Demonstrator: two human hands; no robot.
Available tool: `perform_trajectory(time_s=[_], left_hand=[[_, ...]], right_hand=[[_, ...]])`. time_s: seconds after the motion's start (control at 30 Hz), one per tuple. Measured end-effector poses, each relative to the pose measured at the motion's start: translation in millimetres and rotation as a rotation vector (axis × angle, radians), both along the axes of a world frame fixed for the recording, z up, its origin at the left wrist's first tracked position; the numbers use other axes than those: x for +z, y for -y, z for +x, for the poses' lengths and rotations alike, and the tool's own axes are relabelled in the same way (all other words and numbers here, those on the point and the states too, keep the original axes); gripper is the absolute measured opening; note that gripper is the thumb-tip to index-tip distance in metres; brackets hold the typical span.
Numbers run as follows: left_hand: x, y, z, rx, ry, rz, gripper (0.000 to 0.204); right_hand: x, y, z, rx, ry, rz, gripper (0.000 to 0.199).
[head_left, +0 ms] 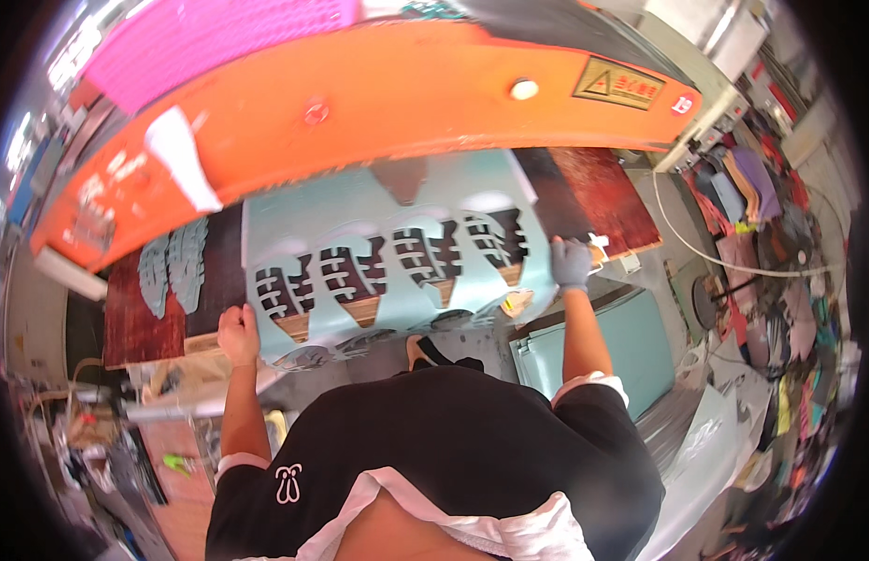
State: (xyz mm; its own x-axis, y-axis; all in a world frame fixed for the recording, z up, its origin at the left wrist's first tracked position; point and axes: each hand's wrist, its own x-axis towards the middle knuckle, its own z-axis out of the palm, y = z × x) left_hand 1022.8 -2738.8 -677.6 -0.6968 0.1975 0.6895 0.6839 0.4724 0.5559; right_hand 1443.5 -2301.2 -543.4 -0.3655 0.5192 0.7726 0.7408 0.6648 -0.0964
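Note:
A pale green sheet [345,210] lies over a dark board and hangs past its front edge, with a row of slatted, curved cut-outs across it. My bare left hand [238,335] closes on the sheet's near left edge. On the opposite side, my right hand [572,264], in a grey glove, holds the right edge, its fingers partly hidden. Two matching pale green cut pieces [173,266] lie on the board's left part. The sheet's far end runs under an orange machine beam [406,89].
The red-brown board [607,201] extends beyond the sheet on both sides. A stack of green sheets [598,351] stands low at the right. A pink perforated basket [219,47] sits above the beam. A pale cable [724,266] loops at the right, near heaped coloured scraps [775,341].

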Motion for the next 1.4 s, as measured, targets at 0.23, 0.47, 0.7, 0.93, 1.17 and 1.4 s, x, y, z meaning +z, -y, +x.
perform_trajectory(time_s=[0.23, 0.47, 0.7, 0.93, 1.17, 1.4], left_hand=[[-23.1, 75.4, 102.4, -0.051, -0.001, 0.053, 0.030], [-43.5, 134.9, 175.6, -0.137, -0.052, 0.019, 0.025], [-63.0, 172.4, 211.0, -0.110, 0.116, -0.016, 0.022], [-1.4, 93.9, 215.7, -0.387, -0.050, -0.002, 0.037], [33.3, -11.7, 241.9, -0.610, -0.199, -0.451, 0.046], [30.2, -9.8, 237.8, -0.600, -0.224, -0.408, 0.046]], right_hand=[[-37.6, 82.9, 89.4, -0.072, -0.099, -0.043, 0.031], [-45.6, 144.8, 153.7, -0.121, -0.082, -0.160, 0.029], [-17.4, 194.8, 14.2, 0.432, -0.057, -0.157, 0.052], [7.4, 269.4, -113.3, 0.008, 0.456, -0.481, 0.083], [16.2, 257.5, -116.7, 0.122, 0.335, -0.526, 0.087], [33.6, 192.9, -73.1, 0.643, -0.402, -1.082, 0.080]])
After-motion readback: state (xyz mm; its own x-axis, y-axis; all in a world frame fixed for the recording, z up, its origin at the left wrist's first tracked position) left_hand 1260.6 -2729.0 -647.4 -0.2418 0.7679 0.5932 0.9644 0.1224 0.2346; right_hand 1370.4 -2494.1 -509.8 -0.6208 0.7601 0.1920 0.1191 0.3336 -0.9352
